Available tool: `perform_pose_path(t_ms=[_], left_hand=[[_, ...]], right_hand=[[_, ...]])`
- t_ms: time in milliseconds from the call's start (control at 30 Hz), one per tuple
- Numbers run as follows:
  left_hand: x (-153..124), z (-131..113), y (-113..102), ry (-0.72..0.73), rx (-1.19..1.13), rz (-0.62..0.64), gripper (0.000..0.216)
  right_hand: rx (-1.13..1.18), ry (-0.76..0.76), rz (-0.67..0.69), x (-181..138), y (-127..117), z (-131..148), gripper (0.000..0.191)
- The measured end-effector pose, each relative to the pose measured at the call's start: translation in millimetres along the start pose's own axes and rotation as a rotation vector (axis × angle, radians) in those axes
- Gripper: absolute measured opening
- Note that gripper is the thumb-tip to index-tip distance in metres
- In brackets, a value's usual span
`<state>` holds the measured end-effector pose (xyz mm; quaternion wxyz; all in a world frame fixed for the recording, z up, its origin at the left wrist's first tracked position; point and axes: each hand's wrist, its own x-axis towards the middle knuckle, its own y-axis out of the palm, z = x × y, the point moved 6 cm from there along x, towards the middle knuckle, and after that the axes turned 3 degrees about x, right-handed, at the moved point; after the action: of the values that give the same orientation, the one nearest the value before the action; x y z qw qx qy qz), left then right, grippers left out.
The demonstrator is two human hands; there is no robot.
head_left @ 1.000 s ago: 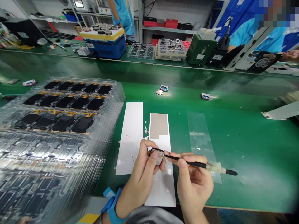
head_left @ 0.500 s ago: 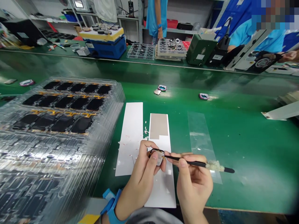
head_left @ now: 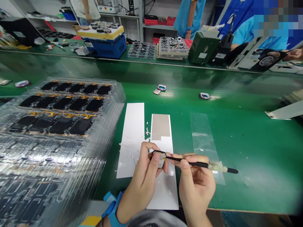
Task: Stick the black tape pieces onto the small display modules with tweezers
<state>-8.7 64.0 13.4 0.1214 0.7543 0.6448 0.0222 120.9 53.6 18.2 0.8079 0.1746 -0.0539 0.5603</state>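
Observation:
My left hand (head_left: 144, 176) is closed round a small dark-rimmed screen part (head_left: 160, 158), held just above a white sheet (head_left: 165, 189) with a grey patch. My right hand (head_left: 196, 183) pinches thin black tweezers (head_left: 196, 164), whose tip touches the part's right edge. A wad of whitish film scraps (head_left: 216, 166) clings to the tweezers' rear end. A blue band (head_left: 113, 209) is on my left wrist.
Stacked clear trays (head_left: 47, 132) with several black screens fill the left. A second white sheet (head_left: 131, 138) and a clear film strip (head_left: 203, 138) lie on the green belt (head_left: 248, 142). Small pink-rimmed parts (head_left: 162, 87) lie farther out. People in blue stand beyond the far bench.
My hands and the part have stayed nearly still. The pink-rimmed parts on the belt have drifted left, and the people at the back have shifted position.

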Motion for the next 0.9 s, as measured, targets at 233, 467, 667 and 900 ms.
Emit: perform_pose_path(t_ms=[233, 467, 667, 900], left_hand=[[-1, 4, -3, 0.042, 0.014, -0.016, 0.018], [0, 1, -2, 0.017, 0.015, -0.013, 0.020], [6, 5, -9, -0.007, -0.066, -0.098, 0.023], [1, 8, -2, -0.042, 0.193, 0.007, 0.012]], right_hand=[[0.069, 0.086, 0.015, 2, -2, -8, 0.007], [0.085, 0.080, 0.073, 2, 2, -7, 0.008], [0.166, -0.115, -0.045, 1, -18, 24, 0.015], [-0.076, 0.051, -0.043, 15, -66, 11, 0.014]])
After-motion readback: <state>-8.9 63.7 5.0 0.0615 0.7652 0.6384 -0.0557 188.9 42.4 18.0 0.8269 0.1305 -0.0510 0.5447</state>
